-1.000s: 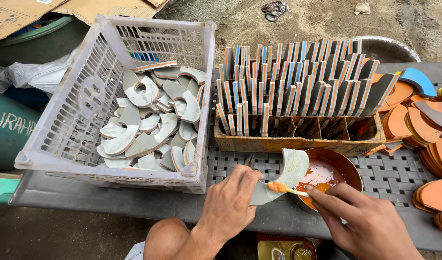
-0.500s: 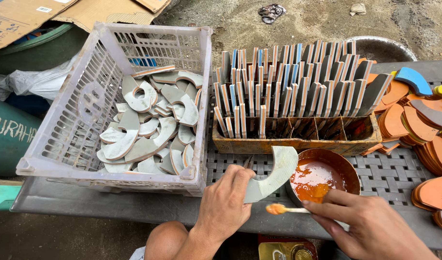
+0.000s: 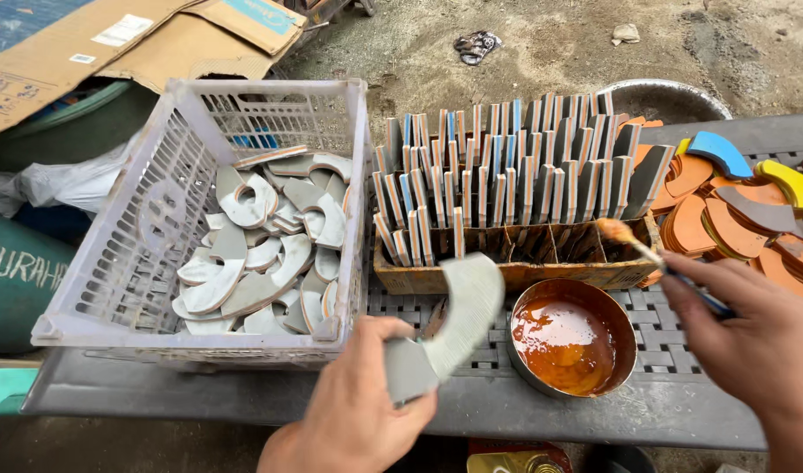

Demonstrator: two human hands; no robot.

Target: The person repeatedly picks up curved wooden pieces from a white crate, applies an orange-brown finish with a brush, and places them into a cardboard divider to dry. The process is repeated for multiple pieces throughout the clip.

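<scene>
While the left hand (image 3: pixel 353 412) is pinching one end of a grey curved piece (image 3: pixel 450 324) between thumb and fingers, the rest of that piece is sticking up and to the right, out past the fingertips, arching over the black table (image 3: pixel 542 407) just left of the bowl. Grip is closing tight on the lower, squared end; the free end is pointing toward the cardboard box.

The right hand (image 3: pixel 756 337) is closing around the handle of a small brush (image 3: pixel 651 254), fingers wrapped, and the brush tip, loaded with orange glue, is pointing up-left and hovering above the box's front edge, apart from the curved piece. Brush and piece are not touching.

Between the two hands a round metal bowl (image 3: pixel 572 342) of orange-brown glue is sitting on the table, near the curved piece but not touching it.

Behind the bowl a shallow cardboard box (image 3: pixel 515 271) is holding rows of flat pieces standing on edge, with orange, blue and grey edges showing. Left of it a white plastic crate (image 3: pixel 200 219) is holding a loose heap of the same grey curved pieces. Far right, orange-coated curved pieces (image 3: pixel 725 223) are lying in overlapping stacks, with a blue one and a yellow one on top. Flattened cardboard is lying at upper left.
</scene>
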